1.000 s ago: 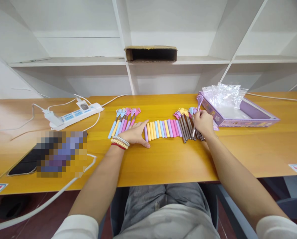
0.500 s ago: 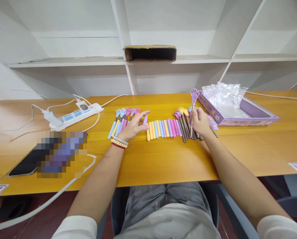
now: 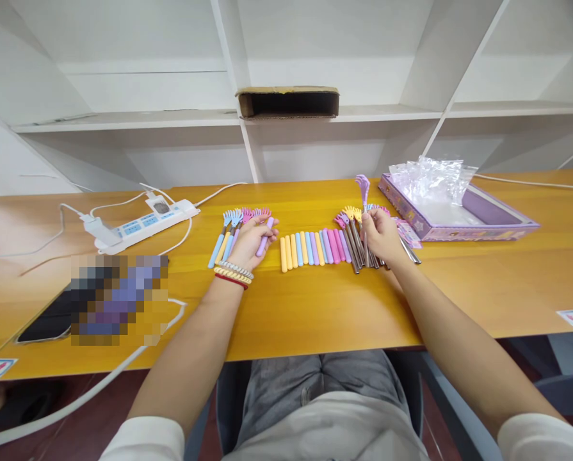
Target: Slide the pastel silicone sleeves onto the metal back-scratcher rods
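Note:
My left hand (image 3: 248, 242) is closed around a purple handle grip (image 3: 265, 238), palm turned upward. A purple back scratcher (image 3: 362, 186) with a claw head and a bare metal rod stands upright in the pinched fingers of my right hand (image 3: 382, 235). Between my hands lies a row of loose handle grips (image 3: 310, 250) in yellow, blue, purple and pink. Several metal-rod back scratchers (image 3: 356, 250) without grips lie under and beside my right hand. Behind my left hand, several back scratchers with coloured grips (image 3: 217, 248) lie side by side, partly hidden by it.
A purple box tray (image 3: 478, 234) holding clear plastic bags (image 3: 433, 179) stands at the right. To the left are a white power strip (image 3: 146, 225) with cords and a dark phone (image 3: 46, 320) beside a blurred patch. A cardboard box (image 3: 289, 104) sits on the shelf above.
My left hand has moved left, and its spread fingers have closed round the purple grip. My right hand has shifted slightly left, and the back scratcher's head has turned sideways.

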Tool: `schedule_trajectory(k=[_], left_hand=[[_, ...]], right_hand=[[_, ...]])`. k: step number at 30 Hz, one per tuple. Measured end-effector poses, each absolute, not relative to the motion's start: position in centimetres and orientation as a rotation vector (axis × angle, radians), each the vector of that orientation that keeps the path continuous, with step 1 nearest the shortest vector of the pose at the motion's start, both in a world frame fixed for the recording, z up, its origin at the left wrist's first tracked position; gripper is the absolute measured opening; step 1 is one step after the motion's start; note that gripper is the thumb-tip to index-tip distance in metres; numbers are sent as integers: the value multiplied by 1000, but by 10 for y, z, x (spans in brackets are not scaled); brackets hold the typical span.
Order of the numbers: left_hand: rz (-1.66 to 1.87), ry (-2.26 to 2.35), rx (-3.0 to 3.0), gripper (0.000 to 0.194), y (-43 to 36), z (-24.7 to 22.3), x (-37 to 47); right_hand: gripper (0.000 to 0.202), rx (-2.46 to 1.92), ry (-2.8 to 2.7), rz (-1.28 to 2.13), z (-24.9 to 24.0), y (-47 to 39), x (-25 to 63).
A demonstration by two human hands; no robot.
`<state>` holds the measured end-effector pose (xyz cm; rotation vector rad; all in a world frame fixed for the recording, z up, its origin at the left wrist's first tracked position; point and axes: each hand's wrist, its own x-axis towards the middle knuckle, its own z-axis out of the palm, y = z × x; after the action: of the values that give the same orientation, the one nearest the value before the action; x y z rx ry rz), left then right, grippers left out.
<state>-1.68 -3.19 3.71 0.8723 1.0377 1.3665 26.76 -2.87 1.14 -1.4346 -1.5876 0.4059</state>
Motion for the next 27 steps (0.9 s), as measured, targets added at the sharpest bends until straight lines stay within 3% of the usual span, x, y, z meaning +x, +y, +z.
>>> schedule_trajectory(k=[5,7,11,15,19,27], left_hand=[[1253,1081,1063,18,-39,43,-12],[1202,1087,1175,21,-40,42,-11],[1151,1170,1482,39,-42,35,-9],[1157,1254,2099,35,-49,31,-3],[953,1184,2574,32,-55,27,2],[849,1218,2672,31,-54,22,3]], right_hand=[[51,-1435,-1464,588,11,-27,265],[57,-1384,-1442,604,11,-27,265],[38,-1251,-1391,702,11,-27,266],[22,-1051,-1297,817,12,-28,264],[26,-849,-1227,988,15,-32,259],[32,-731,-1098,1153,18,-39,247]])
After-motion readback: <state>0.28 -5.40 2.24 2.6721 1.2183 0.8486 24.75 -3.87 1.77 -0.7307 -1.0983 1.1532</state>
